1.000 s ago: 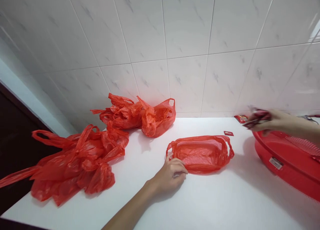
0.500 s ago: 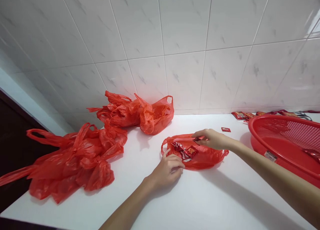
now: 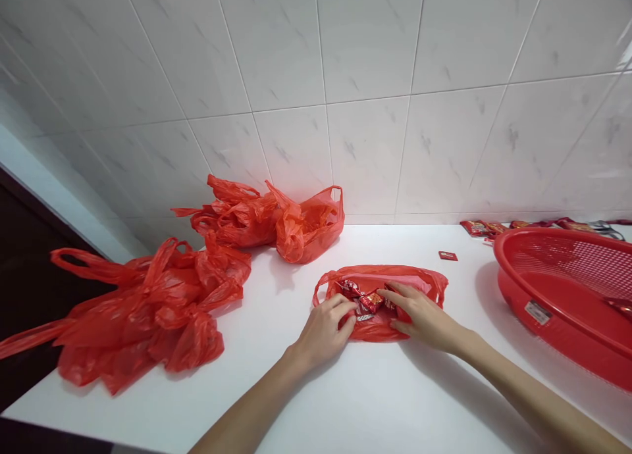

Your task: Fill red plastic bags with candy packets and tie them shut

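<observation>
A red plastic bag lies on the white table with its mouth facing up. Inside it are several small red snack packets, partly covered by my fingers. My left hand reaches over the bag's left side, fingers curved against the packets and thumb apart from them. From the right, my right hand rests in the bag's mouth, its fingers spread over the packets and its thumb near the front rim. Neither hand appears closed around anything.
Bunched red plastic bags lie at the left, with more filled bags by the tiled wall. A red plastic basket stands at the right. Behind it are several packets; one small red packet lies alone on the table.
My right hand has moved down and toward the front of the bag, over the packets. The left hand's fingers have shifted further into the bag. The packets sit closer together.
</observation>
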Available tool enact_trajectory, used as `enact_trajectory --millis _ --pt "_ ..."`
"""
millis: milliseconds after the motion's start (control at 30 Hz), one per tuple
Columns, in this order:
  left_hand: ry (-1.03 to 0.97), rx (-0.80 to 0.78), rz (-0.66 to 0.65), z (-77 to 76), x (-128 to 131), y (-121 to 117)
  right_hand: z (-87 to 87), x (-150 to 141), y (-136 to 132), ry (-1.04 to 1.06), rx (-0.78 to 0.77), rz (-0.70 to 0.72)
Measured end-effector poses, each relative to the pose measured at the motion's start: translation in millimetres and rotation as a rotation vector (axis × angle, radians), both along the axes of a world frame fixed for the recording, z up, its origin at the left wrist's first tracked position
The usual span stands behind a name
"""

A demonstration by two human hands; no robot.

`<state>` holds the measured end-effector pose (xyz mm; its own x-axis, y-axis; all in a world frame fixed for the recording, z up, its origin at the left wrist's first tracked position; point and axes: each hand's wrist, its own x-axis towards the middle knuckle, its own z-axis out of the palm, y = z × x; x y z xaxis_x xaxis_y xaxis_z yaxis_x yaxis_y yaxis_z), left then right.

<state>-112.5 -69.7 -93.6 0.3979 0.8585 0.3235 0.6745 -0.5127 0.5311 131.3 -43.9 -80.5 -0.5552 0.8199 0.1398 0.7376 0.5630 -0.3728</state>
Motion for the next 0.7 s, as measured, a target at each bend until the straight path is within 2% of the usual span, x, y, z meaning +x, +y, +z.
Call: enact_trajectory --millis 167,300,433,500,567,700 --pt "0.118 0.208 0.152 -6.3 2.2 22.3 -18.1 -1.9 -2.3 0.046 0.087 0.034" --pt "0.251 0.155 0.187 -8.3 0.9 46.3 -23.8 -1.7 -3.4 0.05 0.095 0.101" --pt "0.19 0.153 0.174 -7.6 -0.6 55.6 -24.6 0.7 -2.3 0.065 0.109 0.016" --pt "0.107 0.192 0.147 -5.3 0.1 52.1 -21.7 0.8 -1.9 0.167 0.107 -0.064" --pt "0.009 0.261 0.094 -1.6 3.0 44.5 -15.6 -1.5 -2.8 0.366 0.035 -0.121" --pt "-0.106 0.41 -0.046 5.9 15.1 27.1 1.0 -11.7 -8.5 0.797 -0.339 -0.095"
